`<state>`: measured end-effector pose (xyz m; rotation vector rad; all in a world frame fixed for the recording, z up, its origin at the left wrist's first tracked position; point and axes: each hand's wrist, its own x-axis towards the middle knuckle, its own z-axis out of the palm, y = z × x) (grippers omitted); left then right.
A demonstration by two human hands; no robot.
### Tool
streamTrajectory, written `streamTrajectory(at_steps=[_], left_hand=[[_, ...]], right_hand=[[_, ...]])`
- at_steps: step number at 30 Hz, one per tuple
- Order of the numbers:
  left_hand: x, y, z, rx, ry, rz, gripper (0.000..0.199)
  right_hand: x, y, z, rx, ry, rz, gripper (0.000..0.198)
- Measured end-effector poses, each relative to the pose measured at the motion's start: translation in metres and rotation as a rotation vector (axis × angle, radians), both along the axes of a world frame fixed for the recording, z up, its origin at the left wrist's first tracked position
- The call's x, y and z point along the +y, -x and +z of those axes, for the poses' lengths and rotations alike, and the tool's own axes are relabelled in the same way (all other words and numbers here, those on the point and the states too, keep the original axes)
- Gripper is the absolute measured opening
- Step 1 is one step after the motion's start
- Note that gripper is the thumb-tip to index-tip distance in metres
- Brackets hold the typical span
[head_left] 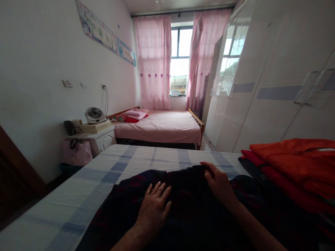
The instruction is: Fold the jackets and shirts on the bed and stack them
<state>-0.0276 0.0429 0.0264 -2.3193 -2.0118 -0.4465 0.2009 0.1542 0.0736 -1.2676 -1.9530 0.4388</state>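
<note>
A dark navy garment [188,216] with faint red patterning lies spread over the near bed, its exact kind hard to make out in the dim light. My left hand [154,209] rests flat on its left part, fingers stretched out and thumb apart. At the garment's far edge, my right hand [220,183] has its thumb and index finger closed on the cloth. To the right of that hand is a stack of folded clothes, with an orange garment [295,164] on top and a red one [277,177] beneath it.
The near bed has a blue-and-white checked sheet [104,177]. Beyond stands a second bed with a pink sheet [167,127] and folded bedding [136,114]. A white wardrobe [272,66] lines the right side. On the left, a fan [94,115] tops a white cabinet [104,141].
</note>
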Motion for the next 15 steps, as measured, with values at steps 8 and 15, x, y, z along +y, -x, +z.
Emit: streamTrajectory(at_steps=[8, 15], left_hand=[[-0.002, -0.002, 0.001, 0.014, -0.013, 0.01, 0.043], [-0.002, -0.002, -0.001, 0.014, -0.025, 0.015, 0.041]], right_hand=[[0.014, -0.014, -0.005, -0.127, -0.364, -0.076, 0.048], [0.039, -0.027, -0.018, 0.356, 0.137, -0.107, 0.056]])
